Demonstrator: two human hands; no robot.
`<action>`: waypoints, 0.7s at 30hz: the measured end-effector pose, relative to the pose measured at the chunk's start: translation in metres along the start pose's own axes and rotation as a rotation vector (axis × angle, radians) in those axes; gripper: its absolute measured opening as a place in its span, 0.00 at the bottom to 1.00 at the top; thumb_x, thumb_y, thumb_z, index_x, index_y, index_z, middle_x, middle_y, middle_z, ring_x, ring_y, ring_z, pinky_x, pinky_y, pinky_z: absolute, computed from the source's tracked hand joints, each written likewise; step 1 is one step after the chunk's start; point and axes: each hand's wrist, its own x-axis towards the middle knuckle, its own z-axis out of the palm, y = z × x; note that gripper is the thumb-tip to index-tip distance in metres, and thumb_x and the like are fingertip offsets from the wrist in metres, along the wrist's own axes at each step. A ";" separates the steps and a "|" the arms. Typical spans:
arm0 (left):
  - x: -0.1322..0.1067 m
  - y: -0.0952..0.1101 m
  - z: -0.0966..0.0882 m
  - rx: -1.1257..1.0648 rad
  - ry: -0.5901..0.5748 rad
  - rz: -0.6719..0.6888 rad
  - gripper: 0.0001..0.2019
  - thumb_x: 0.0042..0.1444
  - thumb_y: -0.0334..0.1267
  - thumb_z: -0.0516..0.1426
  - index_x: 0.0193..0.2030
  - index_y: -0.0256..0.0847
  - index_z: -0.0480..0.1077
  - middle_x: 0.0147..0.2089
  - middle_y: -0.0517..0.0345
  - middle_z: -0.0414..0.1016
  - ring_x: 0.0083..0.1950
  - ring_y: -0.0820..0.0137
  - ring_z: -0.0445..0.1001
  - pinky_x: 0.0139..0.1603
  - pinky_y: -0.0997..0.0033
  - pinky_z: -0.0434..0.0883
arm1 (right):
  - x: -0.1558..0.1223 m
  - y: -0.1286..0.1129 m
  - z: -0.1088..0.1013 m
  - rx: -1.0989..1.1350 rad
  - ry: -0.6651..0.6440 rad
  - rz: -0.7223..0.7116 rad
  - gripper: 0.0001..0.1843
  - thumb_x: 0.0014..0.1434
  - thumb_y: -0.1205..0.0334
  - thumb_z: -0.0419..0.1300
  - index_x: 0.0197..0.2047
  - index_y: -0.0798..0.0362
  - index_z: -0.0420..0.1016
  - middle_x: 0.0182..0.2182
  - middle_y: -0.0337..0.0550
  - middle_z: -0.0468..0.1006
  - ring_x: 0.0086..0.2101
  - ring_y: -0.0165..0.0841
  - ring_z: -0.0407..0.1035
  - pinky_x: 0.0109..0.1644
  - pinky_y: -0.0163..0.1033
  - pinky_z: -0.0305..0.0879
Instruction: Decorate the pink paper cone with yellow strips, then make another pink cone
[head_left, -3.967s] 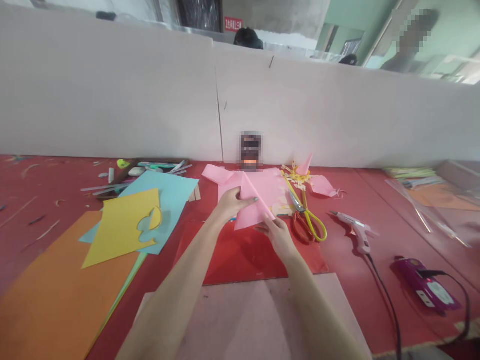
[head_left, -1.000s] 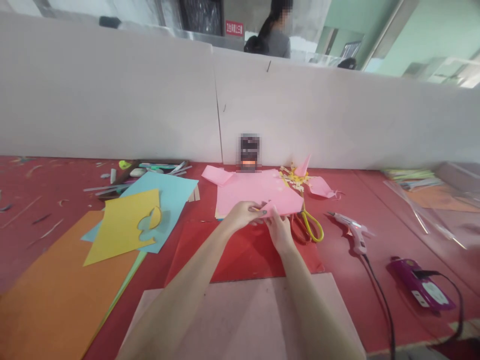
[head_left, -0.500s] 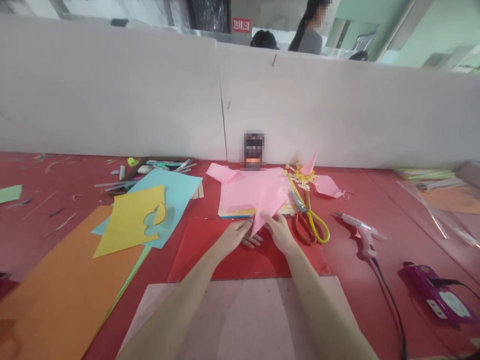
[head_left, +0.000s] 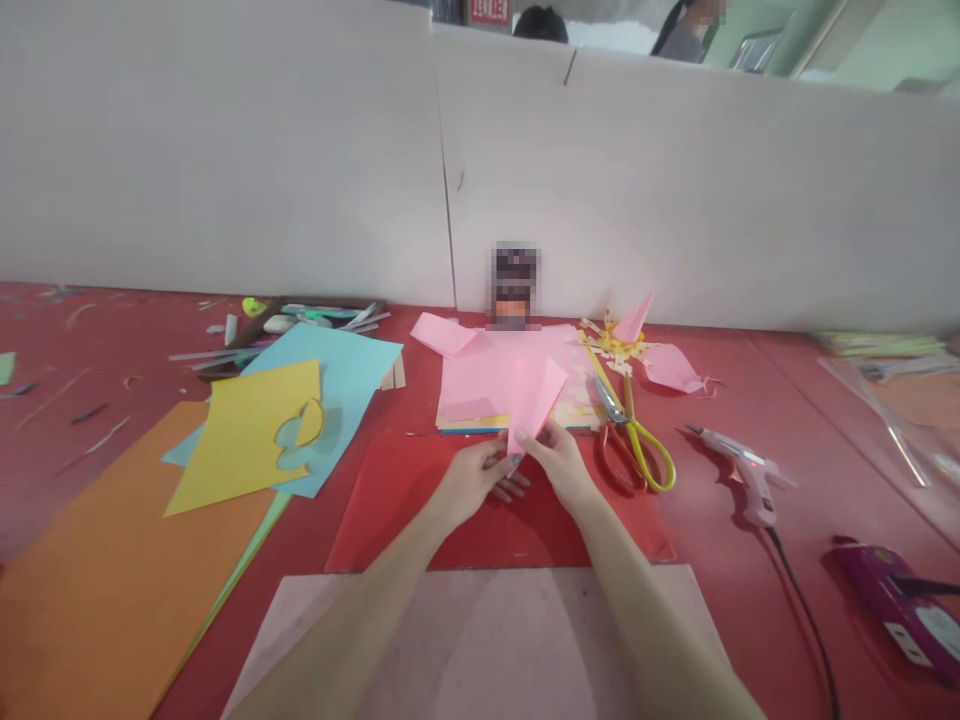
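Note:
A folded piece of pink paper (head_left: 537, 395), narrow at the bottom and wide at the top, stands tilted between my hands. My left hand (head_left: 480, 477) grips its lower tip, fingers closed. On the right side of that tip, my right hand (head_left: 553, 458) pinches it between thumb and fingers. Both hands hover over a red sheet (head_left: 420, 515). Just beyond them lies a flat stack topped with pink paper (head_left: 476, 385). Scissors (head_left: 632, 440) with red and yellow handles rest to the right of my right hand.
A pink glue gun (head_left: 739, 465) and a purple power strip (head_left: 892, 600) with cords lie at right. Yellow paper (head_left: 240, 430), blue paper (head_left: 352, 370) and orange paper (head_left: 97, 560) overlap at left. A pink cone (head_left: 635, 320) stands behind the scissors. A white partition (head_left: 300, 150) closes the back.
My view has tipped down slightly. The pink paper has turned more upright in my hands, and my left fingers have come closer around its lower tip.

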 end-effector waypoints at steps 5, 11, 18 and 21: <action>-0.001 0.005 -0.001 -0.021 -0.003 -0.026 0.22 0.54 0.51 0.49 0.47 0.36 0.63 0.34 0.48 0.77 0.29 0.68 0.76 0.27 0.71 0.71 | 0.001 0.002 0.002 -0.008 0.106 -0.004 0.11 0.46 0.57 0.62 0.33 0.53 0.73 0.29 0.40 0.78 0.32 0.34 0.71 0.42 0.40 0.65; -0.002 -0.001 -0.003 0.013 -0.071 0.027 0.24 0.52 0.44 0.55 0.55 0.40 0.59 0.37 0.50 0.77 0.33 0.68 0.76 0.30 0.73 0.71 | 0.002 0.004 0.001 0.013 0.141 -0.006 0.11 0.47 0.56 0.61 0.33 0.53 0.73 0.28 0.40 0.78 0.32 0.35 0.71 0.42 0.41 0.65; -0.002 -0.002 -0.003 0.007 -0.083 0.014 0.22 0.55 0.48 0.50 0.52 0.37 0.60 0.36 0.48 0.77 0.35 0.66 0.76 0.31 0.70 0.72 | 0.003 0.004 0.001 0.032 0.131 0.008 0.11 0.48 0.54 0.60 0.32 0.53 0.73 0.28 0.40 0.78 0.31 0.35 0.71 0.41 0.42 0.66; 0.000 -0.002 -0.002 -0.041 -0.046 -0.014 0.24 0.56 0.53 0.44 0.47 0.34 0.63 0.36 0.44 0.77 0.34 0.65 0.76 0.30 0.70 0.72 | 0.003 0.003 0.000 0.019 0.123 0.021 0.12 0.47 0.54 0.61 0.32 0.54 0.72 0.28 0.41 0.78 0.30 0.35 0.71 0.39 0.40 0.66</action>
